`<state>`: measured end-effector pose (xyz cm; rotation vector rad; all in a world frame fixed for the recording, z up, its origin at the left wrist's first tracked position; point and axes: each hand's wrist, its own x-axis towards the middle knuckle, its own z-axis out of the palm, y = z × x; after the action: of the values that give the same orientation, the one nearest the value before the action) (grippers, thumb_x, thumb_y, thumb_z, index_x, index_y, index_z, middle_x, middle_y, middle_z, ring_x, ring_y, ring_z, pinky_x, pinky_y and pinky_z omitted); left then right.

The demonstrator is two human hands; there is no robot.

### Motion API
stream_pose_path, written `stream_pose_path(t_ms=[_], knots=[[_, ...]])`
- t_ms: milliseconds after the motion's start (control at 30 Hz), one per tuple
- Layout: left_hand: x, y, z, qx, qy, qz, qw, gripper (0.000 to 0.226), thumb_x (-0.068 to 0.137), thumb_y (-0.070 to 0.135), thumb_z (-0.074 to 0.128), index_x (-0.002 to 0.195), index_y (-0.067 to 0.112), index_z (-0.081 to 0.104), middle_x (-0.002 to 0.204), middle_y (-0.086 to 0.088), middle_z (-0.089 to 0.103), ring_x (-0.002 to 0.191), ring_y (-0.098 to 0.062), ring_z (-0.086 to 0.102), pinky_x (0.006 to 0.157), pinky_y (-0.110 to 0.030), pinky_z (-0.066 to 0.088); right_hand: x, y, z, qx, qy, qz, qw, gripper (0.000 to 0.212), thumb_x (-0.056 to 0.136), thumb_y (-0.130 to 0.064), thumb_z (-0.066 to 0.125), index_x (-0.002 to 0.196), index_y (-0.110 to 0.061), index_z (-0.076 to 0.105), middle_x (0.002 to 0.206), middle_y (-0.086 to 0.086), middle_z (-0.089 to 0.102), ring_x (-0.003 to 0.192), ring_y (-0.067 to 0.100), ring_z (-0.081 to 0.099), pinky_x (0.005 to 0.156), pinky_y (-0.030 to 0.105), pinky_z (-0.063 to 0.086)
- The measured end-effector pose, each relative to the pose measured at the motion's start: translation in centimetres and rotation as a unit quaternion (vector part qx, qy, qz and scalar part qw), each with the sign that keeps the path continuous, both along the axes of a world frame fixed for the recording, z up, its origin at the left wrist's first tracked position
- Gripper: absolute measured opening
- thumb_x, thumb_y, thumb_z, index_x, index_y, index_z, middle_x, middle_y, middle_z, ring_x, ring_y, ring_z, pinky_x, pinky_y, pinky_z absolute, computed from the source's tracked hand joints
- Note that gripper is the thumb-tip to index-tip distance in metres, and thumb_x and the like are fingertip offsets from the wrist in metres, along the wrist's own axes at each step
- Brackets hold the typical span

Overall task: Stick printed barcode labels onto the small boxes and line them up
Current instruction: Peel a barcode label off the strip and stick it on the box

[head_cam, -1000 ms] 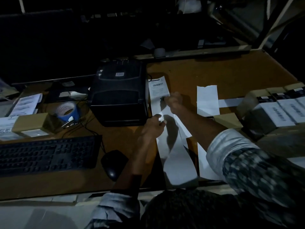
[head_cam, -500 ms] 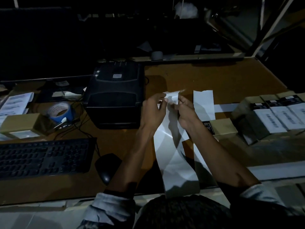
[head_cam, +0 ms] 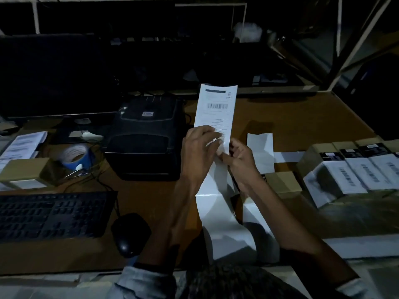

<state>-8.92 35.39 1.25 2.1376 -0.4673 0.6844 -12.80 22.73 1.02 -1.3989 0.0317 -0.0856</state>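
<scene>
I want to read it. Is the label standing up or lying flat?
Standing up. Both hands, left and right, hold the label above the desk, print facing the camera.

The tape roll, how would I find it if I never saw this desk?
Start at the big black label printer in the middle of the brown desk. Look just to its left, above the keyboard and beside a small cardboard box. The tape roll is the only round thing there, white with a blue edge.

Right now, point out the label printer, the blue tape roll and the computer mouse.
label printer [head_cam: 145, 134], head view, on its dark front cover.
blue tape roll [head_cam: 74, 155], head view, on its pale inner ring.
computer mouse [head_cam: 129, 233], head view, on its rounded back.
</scene>
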Motion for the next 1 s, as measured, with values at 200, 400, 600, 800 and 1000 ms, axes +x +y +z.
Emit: stream_pose_path(t_ms=[200,400,600,800,1000], knots=[[0.7,0.6,-0.6,0.056,-0.057,0.034,0.996,0.015,0.09,0.012,0.068,0.101,0.014,0.078,0.109,-0.004,0.069,0.105,-0.026,0.059,0.083,-0.046,0.051,0.6,-0.3,-0.3,-0.005,-0.02,0.027,0.999,0.026,0.098,-0.012,0.062,0.122,-0.018,0.067,0.12,-0.002,0.073,0.113,0.02,0.068,0.099,0.038,0.055],[0.1,0.7,-0.4,0.077,-0.054,0.033,0.995,0.023,0.093,0.021,0.059,0.108,0.015,0.076,0.109,-0.001,0.07,0.104,-0.025,0.06,0.081,-0.047,0.051,0.7,0.1,-0.6,0.001,-0.049,-0.012,0.999,0.02,0.098,-0.009,0.063,0.116,-0.007,0.07,0.11,0.001,0.076,0.104,0.016,0.071,0.088,0.028,0.056],[-1.2,0.8,-0.4,0.096,-0.028,0.0,0.995,0.026,0.098,0.029,0.055,0.109,0.017,0.075,0.106,0.0,0.069,0.101,-0.023,0.061,0.08,-0.048,0.048,0.2,-0.1,-1.0,-0.053,-0.105,-0.057,0.991,0.021,0.093,-0.004,0.068,0.099,-0.024,0.071,0.093,-0.012,0.076,0.093,0.008,0.071,0.081,0.021,0.055],[-1.8,0.5,0.5,0.123,-0.049,-0.004,0.991,0.028,0.097,0.029,0.054,0.102,0.012,0.076,0.098,-0.003,0.07,0.091,-0.026,0.061,0.073,-0.046,0.05,0.1,-0.5,-1.4,-0.111,-0.119,-0.062,0.985,0.032,0.093,-0.004,0.068,0.095,-0.036,0.069,0.093,-0.021,0.072,0.095,0.011,0.069,0.087,0.03,0.057],[-1.5,0.8,0.6,0.123,-0.06,-0.016,0.99,0.026,0.098,0.027,0.052,0.099,0.013,0.074,0.098,-0.004,0.071,0.09,-0.027,0.063,0.074,-0.047,0.05,0.2,-0.7,-1.3,-0.125,-0.123,-0.062,0.982,0.026,0.095,-0.01,0.068,0.097,-0.036,0.069,0.095,-0.019,0.072,0.096,0.007,0.068,0.085,0.024,0.057]])
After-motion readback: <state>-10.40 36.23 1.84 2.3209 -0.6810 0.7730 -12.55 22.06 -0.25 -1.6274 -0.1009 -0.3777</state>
